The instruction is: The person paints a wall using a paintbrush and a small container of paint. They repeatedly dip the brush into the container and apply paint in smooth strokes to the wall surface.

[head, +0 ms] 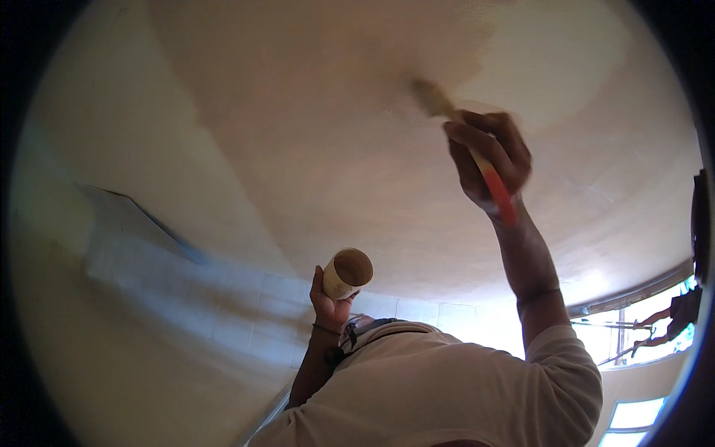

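Observation:
My right hand (491, 156) is closed around a paintbrush (435, 100) with a pale, blurred head and a red handle end. The bristles lie against a smooth, pale wall or ceiling surface (335, 145), or very near it; contact is hard to tell. Around the brush the surface has a broad, darker brownish area with uneven edges beside lighter patches. Lower and to the left, my left hand (329, 307) grips a cream-coloured cup (341, 276), its thumb along one side. The cup's open mouth shows, but its contents are unclear.
A pale angular panel or ledge (139, 223) stands out at the left. Bright windows (637, 416) are at the lower right. At the right edge, limbs and dark clothing of another person (684, 307) show near thin rods, apart from my hands.

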`<state>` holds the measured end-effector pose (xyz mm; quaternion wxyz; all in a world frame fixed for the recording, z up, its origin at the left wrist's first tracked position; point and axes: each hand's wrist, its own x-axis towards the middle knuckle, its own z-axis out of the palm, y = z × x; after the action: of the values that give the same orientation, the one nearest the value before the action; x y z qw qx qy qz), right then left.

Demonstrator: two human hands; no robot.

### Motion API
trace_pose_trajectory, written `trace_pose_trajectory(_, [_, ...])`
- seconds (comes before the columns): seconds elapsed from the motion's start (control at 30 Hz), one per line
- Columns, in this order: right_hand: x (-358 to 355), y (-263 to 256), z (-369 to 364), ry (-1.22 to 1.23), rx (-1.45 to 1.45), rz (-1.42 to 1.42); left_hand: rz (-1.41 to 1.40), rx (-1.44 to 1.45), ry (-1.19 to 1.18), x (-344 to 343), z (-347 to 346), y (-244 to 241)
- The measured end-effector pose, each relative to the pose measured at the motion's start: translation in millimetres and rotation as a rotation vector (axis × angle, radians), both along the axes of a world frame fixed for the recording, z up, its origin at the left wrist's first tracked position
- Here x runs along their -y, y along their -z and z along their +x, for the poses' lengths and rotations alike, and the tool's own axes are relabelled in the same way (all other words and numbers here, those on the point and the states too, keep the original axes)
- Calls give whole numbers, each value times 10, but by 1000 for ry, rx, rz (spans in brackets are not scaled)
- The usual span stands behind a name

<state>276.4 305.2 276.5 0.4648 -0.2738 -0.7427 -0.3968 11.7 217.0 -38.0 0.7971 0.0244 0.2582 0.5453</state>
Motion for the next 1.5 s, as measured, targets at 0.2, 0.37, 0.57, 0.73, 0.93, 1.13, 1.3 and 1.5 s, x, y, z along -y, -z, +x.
trace_pose_trajectory(0.2, [-96,337,-464,42,92,-22,-65,-17,-11,0,-36,26])
trace_pose_trajectory(0.37, [-287,803,-1050,-165,106,-238,-69,-17,18,-52,-14,67])
trace_pose_trajectory(0.57, [-301,637,-446,-251,-289,-278,-51,-62,27,-37,-3,68])
trace_pose_trajectory(0.73, [64,184,687,-214,-447,-64,-66,-84,67,-36,-86,204])
trace_pose_trajectory(0.93, [485,-88,1343,-163,-636,100,-61,-89,144,-108,-120,248])
trace_pose_trajectory(1.13, [788,-252,1103,251,-250,368,-22,-83,191,-142,-82,228])
trace_pose_trajectory(1.3, [349,197,505,459,104,237,-78,-97,196,-157,-132,285])
trace_pose_trajectory(1.5, [388,618,248,329,77,96,-24,-62,229,-157,-113,238])
